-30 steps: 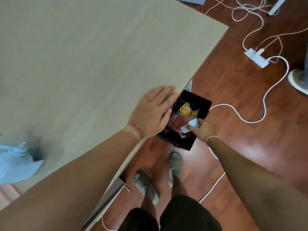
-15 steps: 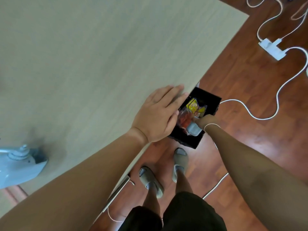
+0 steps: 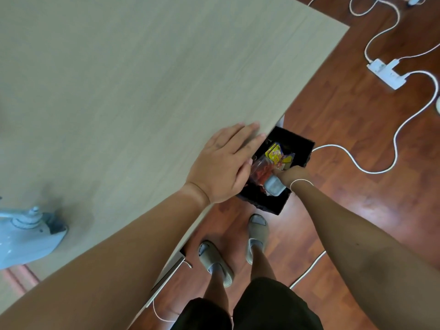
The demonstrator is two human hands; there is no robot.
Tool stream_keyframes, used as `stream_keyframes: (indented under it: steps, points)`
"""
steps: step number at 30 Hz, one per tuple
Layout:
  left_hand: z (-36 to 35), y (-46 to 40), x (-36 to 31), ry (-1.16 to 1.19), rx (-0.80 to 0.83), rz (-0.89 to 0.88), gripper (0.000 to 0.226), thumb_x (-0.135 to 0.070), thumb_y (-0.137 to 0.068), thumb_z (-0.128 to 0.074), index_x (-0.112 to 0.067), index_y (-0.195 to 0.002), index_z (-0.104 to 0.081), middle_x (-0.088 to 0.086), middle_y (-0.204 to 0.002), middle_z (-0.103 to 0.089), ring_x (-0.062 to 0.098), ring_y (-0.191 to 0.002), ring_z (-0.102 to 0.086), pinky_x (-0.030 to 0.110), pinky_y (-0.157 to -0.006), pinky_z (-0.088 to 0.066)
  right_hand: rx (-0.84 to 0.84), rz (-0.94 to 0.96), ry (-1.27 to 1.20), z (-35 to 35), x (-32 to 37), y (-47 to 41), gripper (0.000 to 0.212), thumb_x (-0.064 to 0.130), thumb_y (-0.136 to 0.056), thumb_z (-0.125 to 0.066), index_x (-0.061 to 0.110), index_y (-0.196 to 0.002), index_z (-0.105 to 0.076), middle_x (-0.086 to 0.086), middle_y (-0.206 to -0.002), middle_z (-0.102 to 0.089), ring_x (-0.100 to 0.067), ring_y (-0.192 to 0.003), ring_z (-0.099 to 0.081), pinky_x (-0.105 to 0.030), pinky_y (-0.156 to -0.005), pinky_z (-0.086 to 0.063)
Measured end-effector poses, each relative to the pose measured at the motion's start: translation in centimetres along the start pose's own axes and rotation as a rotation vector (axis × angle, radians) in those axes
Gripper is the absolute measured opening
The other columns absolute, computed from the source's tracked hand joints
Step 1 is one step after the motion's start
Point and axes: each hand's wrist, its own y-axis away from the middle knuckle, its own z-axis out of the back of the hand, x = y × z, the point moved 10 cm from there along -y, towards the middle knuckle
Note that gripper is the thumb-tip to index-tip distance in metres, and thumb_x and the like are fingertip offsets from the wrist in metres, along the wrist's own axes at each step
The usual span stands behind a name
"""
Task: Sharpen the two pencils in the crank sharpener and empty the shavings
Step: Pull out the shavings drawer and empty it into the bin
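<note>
Head view: right hand (image 3: 291, 173) down in black bin (image 3: 302, 145) on the floor, grip closed on grey shavings tray (image 3: 273, 186), apparently emptying it. Left hand (image 3: 223, 165) flat and open on desk (image 3: 142, 79) edge, holding nothing. Sharpener (image 3: 28, 234) sits at desk's left edge; pencils not visible, so sharpening is probably done, with tray refit left.

Soft daylight, glare on the floor (image 3: 371, 206), edges bowed, slight motion blur

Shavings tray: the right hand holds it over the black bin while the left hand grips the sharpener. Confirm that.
Wrong on the left hand: the head view shows it flat on the table edge, away from the sharpener. The right hand does hold the tray over the black bin.
</note>
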Motion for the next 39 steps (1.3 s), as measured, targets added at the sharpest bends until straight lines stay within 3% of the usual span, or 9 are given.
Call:
stream_keyframes:
  steps: [2, 7, 10, 16, 21, 24, 30, 35, 39]
  points:
    - [0.0, 0.0, -0.1, -0.001, 0.0, -0.003, 0.049, -0.022, -0.088, -0.043, -0.017, -0.137, -0.047, 0.005, -0.145, -0.048, 0.027, -0.133, -0.044, 0.042, -0.111, -0.036, -0.002, 0.02, -0.034, 0.0, 0.0, 0.4, 0.055, 0.05, -0.08, -0.058, -0.004, -0.091, -0.062, -0.017, -0.083, -0.061, -0.032, -0.087, -0.062, -0.03, -0.065, -0.039]
    - [0.1, 0.0, -0.1, 0.002, -0.004, -0.007, 0.049, -0.022, -0.088, -0.043, -0.016, -0.136, -0.048, 0.005, -0.143, -0.049, 0.028, -0.131, -0.046, 0.044, -0.11, -0.038, 0.03, 0.102, -0.111, -0.2, -0.5, 1.9, 0.055, 0.049, -0.079, -0.062, -0.001, -0.1, -0.065, -0.022, -0.103, -0.067, -0.034, -0.094, -0.061, -0.027, -0.068, -0.038]
    - [0.0, 0.1, -0.1, -0.006, 0.012, -0.001, 0.049, -0.023, -0.088, -0.041, -0.017, -0.136, -0.048, 0.005, -0.143, -0.05, 0.029, -0.131, -0.046, 0.043, -0.11, -0.038, 0.044, 0.164, -0.218, -0.1, -1.1, 3.1, 0.046, 0.042, -0.075, -0.069, 0.008, -0.106, -0.064, -0.014, -0.102, -0.067, -0.022, -0.077, -0.061, -0.016, -0.063, -0.044]
    - [-0.1, 0.2, -0.5, 0.0, 0.115, 0.038, 0.048, -0.018, -0.093, -0.044, -0.016, -0.141, -0.041, 0.007, -0.151, -0.038, 0.028, -0.14, -0.035, 0.041, -0.118, -0.026, 0.074, 0.377, -0.367, 2.9, -0.7, 7.3, 0.036, 0.005, -0.067, -0.073, 0.017, -0.097, -0.058, -0.014, -0.099, -0.064, -0.027, -0.088, -0.059, -0.045, -0.084, -0.051]
    - [2.0, 1.1, -0.2, -0.015, 0.125, 0.089, 0.05, -0.024, -0.096, -0.041, -0.016, -0.145, -0.032, 0.009, -0.156, -0.027, 0.023, -0.143, -0.027, 0.028, -0.119, -0.01, -0.034, 0.537, -0.477, 9.0, 0.3, 11.9, 0.044, -0.015, -0.069, -0.064, 0.022, -0.089, -0.054, 0.001, -0.08, -0.058, -0.008, -0.066, -0.053, -0.01, -0.057, -0.048]
    - [3.9, 1.9, 1.1, -0.015, 0.124, 0.143, 0.051, -0.026, -0.097, -0.041, -0.017, -0.146, -0.031, 0.008, -0.156, -0.026, 0.023, -0.143, -0.027, 0.031, -0.119, -0.016, -0.125, 0.622, -0.504, 13.1, 1.0, 15.4, 0.045, -0.015, -0.07, -0.064, 0.02, -0.095, -0.053, 0.006, -0.08, -0.058, -0.003, -0.068, -0.054, 0.002, -0.052, -0.042]
    - [9.5, 3.6, 3.0, -0.03, 0.048, 0.234, 0.05, -0.027, -0.096, -0.045, -0.018, -0.144, -0.036, 0.008, -0.154, -0.032, 0.024, -0.14, -0.032, 0.035, -0.117, -0.025, -0.254, 0.805, -0.528, 19.0, 4.6, 22.7, 0.047, -0.01, -0.071, -0.066, 0.02, -0.105, -0.052, 0.002, -0.093, -0.058, -0.013, -0.085, -0.055, 0.003, -0.061, -0.043]
    - [15.3, 7.3, 5.0, -0.062, -0.036, 0.291, 0.049, -0.029, -0.096, -0.044, -0.019, -0.143, -0.036, 0.005, -0.154, -0.031, 0.022, -0.14, -0.031, 0.034, -0.117, -0.025, -0.258, 0.948, -0.484, 18.5, 10.3, 28.4, 0.053, -0.001, -0.074, -0.067, 0.017, -0.121, -0.05, -0.007, -0.114, -0.058, -0.019, -0.101, -0.056, -0.029, -0.088, -0.046]
    - [19.4, 12.8, 7.6, -0.048, -0.109, 0.385, 0.048, -0.029, -0.097, -0.043, -0.019, -0.143, -0.035, 0.004, -0.154, -0.031, 0.023, -0.139, -0.031, 0.034, -0.116, -0.027, -0.182, 1.03, -0.409, 14.3, 15.2, 32.1, 0.053, 0.004, -0.073, -0.068, 0.037, -0.11, -0.049, 0.003, -0.106, -0.059, -0.003, -0.085, -0.058, -0.005, -0.065, -0.047]
